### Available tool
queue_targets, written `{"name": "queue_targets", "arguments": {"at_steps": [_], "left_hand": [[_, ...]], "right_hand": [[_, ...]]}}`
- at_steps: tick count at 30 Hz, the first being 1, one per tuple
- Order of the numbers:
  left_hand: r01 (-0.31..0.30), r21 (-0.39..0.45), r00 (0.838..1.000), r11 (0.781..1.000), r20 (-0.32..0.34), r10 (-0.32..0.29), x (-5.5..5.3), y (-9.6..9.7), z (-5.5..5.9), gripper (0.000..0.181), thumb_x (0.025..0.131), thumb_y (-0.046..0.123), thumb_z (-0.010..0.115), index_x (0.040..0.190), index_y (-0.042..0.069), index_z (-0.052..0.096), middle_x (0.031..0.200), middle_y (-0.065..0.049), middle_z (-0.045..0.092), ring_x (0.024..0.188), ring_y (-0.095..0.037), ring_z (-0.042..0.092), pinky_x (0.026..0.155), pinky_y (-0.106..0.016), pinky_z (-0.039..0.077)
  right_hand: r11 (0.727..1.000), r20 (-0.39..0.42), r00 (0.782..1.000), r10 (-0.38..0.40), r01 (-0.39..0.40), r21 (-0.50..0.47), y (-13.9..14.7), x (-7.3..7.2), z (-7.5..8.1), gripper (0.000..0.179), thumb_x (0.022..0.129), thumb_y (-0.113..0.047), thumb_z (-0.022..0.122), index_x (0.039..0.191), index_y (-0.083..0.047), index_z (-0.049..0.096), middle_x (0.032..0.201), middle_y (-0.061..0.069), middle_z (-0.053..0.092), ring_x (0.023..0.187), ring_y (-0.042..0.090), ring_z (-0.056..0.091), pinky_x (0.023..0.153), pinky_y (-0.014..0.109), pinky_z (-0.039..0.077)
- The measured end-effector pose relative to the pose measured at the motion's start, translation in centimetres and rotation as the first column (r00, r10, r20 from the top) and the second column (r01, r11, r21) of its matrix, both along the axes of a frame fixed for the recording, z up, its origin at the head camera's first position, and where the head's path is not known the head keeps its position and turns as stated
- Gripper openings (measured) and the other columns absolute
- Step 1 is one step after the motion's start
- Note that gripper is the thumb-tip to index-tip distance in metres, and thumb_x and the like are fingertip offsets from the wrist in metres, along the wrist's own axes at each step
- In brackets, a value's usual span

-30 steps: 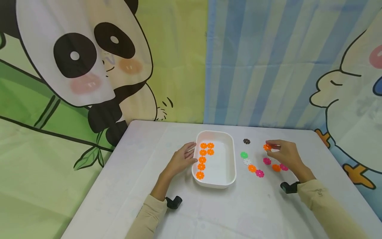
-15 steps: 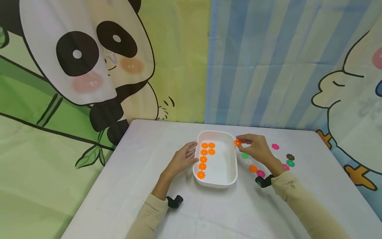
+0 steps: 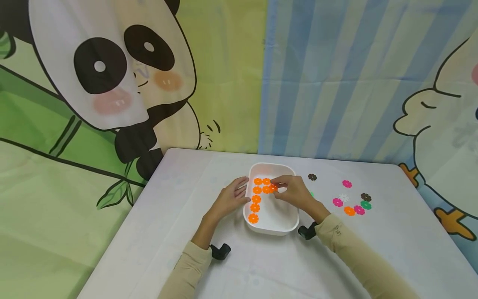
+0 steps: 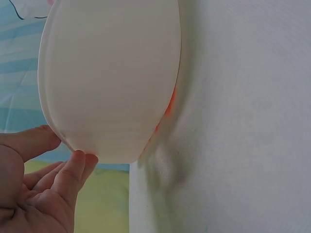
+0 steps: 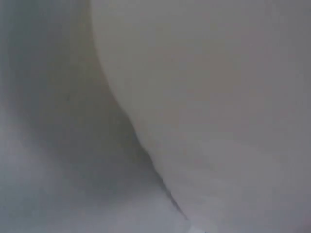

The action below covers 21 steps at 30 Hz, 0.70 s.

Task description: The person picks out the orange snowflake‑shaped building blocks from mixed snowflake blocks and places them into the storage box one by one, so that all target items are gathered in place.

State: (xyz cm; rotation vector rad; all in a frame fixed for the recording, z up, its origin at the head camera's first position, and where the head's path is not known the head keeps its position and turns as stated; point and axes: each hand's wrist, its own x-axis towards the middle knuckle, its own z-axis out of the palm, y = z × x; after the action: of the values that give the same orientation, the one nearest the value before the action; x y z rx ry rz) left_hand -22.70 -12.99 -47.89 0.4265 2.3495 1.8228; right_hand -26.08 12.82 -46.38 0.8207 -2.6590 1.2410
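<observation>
A white tray [image 3: 269, 214] stands on the table, with several orange interlocking flower discs [image 3: 256, 199] inside it. They form a column along its left side and a short double row near the far end. My left hand [image 3: 228, 199] holds the tray's left rim; in the left wrist view the thumb [image 4: 41, 141] and fingertips meet at its edge. Over the tray, my right hand [image 3: 295, 193] pinches another orange flower disc [image 3: 274, 188], close beside the double row. The right wrist view is blurred and shows mostly a pale curved surface.
Right of the tray lie loose discs: brown [image 3: 312, 177], pink [image 3: 347, 184], white [image 3: 343, 197], orange [image 3: 349, 211] and green [image 3: 366, 205]. A green disc [image 3: 312, 194] is partly hidden behind the right wrist. A printed curtain [image 3: 317, 83] hangs behind the table [image 3: 231, 274].
My right hand has carried the orange flower disc leftward from the loose discs, across the tray's right rim, to a spot inside the tray. My left hand has stayed on the tray.
</observation>
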Motion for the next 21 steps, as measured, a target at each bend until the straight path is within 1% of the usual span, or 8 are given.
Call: {"name": "queue_targets", "arguments": {"at_steps": [2,3,5,9,10,11,17,21], "left_hand": [[0.003,0.003,1.0,1.0,0.002,-0.003,0.0,0.0,0.0,0.07,0.086,-0.001,0.072,0.148,0.007,0.038,0.151,-0.008,0.042,0.132,-0.023,0.047,0.101,-0.027,0.046],[0.007,0.007,1.0,1.0,0.005,-0.007,0.1,0.1,0.3,0.071,0.086,-0.001,0.071,0.148,0.006,0.037,0.151,-0.009,0.041,0.133,-0.024,0.046,0.102,-0.029,0.045],[0.017,0.019,1.0,1.0,0.003,-0.017,0.1,0.1,0.3,0.071,0.086,-0.001,0.071,0.148,0.005,0.037,0.151,-0.01,0.04,0.134,-0.025,0.045,0.104,-0.032,0.044],[0.019,0.027,1.0,0.999,0.004,-0.019,0.1,0.1,0.5,0.071,0.086,-0.003,0.071,0.148,0.004,0.036,0.151,-0.011,0.04,0.134,-0.026,0.045,0.105,-0.035,0.043],[0.019,0.028,1.0,0.999,0.002,-0.019,-0.1,0.1,0.3,0.071,0.086,-0.002,0.071,0.148,0.005,0.037,0.151,-0.01,0.041,0.134,-0.025,0.045,0.105,-0.033,0.043],[0.016,0.024,1.0,1.0,0.004,-0.016,-0.1,0.1,0.3,0.071,0.086,-0.002,0.071,0.148,0.005,0.037,0.151,-0.01,0.041,0.133,-0.025,0.046,0.104,-0.031,0.044],[0.016,-0.003,1.0,1.0,0.012,-0.016,0.1,0.1,0.4,0.072,0.086,0.001,0.072,0.148,0.006,0.037,0.151,-0.008,0.041,0.133,-0.023,0.046,0.103,-0.029,0.045],[0.009,-0.006,1.0,1.0,0.008,-0.009,0.0,0.0,0.3,0.071,0.086,0.0,0.072,0.148,0.007,0.038,0.151,-0.008,0.041,0.133,-0.023,0.046,0.104,-0.032,0.044]], "right_hand": [[0.999,-0.007,0.999,0.033,-0.032,0.027,-0.5,-0.1,-0.4,0.037,0.074,0.001,0.081,0.11,0.003,0.071,0.105,0.014,0.071,0.093,0.028,0.07,0.084,0.045,0.058],[0.998,-0.009,0.999,0.052,-0.051,0.047,-0.7,-0.1,-0.4,0.037,0.074,0.001,0.081,0.109,0.003,0.071,0.105,0.013,0.071,0.093,0.027,0.07,0.084,0.043,0.058],[0.991,-0.01,0.996,0.084,-0.082,0.104,-1.0,-0.2,-0.6,0.036,0.075,-0.001,0.081,0.109,0.002,0.072,0.104,0.011,0.072,0.093,0.025,0.069,0.084,0.04,0.059],[0.967,-0.018,0.989,0.146,-0.139,0.215,-1.6,-0.6,-0.6,0.035,0.076,-0.004,0.081,0.109,0.001,0.072,0.102,0.009,0.073,0.092,0.024,0.068,0.085,0.038,0.059],[0.961,-0.013,0.988,0.154,-0.147,0.235,-1.8,-0.6,-0.6,0.035,0.076,-0.004,0.081,0.109,0.001,0.072,0.101,0.009,0.073,0.092,0.024,0.068,0.085,0.038,0.058],[0.955,-0.009,0.986,0.164,-0.157,0.25,-1.9,-0.6,-0.6,0.034,0.076,-0.005,0.081,0.109,0.001,0.072,0.1,0.01,0.073,0.092,0.025,0.068,0.085,0.039,0.058],[0.932,-0.009,0.979,0.205,-0.192,0.307,-2.2,-0.6,-0.8,0.03,0.076,-0.003,0.081,0.105,0.001,0.073,0.096,0.009,0.073,0.088,0.023,0.068,0.083,0.036,0.059],[0.922,0.006,0.972,0.236,-0.226,0.315,-2.5,-0.9,-1.0,0.028,0.076,-0.001,0.079,0.104,0.001,0.073,0.095,0.009,0.073,0.084,0.022,0.066,0.081,0.032,0.059]]}}
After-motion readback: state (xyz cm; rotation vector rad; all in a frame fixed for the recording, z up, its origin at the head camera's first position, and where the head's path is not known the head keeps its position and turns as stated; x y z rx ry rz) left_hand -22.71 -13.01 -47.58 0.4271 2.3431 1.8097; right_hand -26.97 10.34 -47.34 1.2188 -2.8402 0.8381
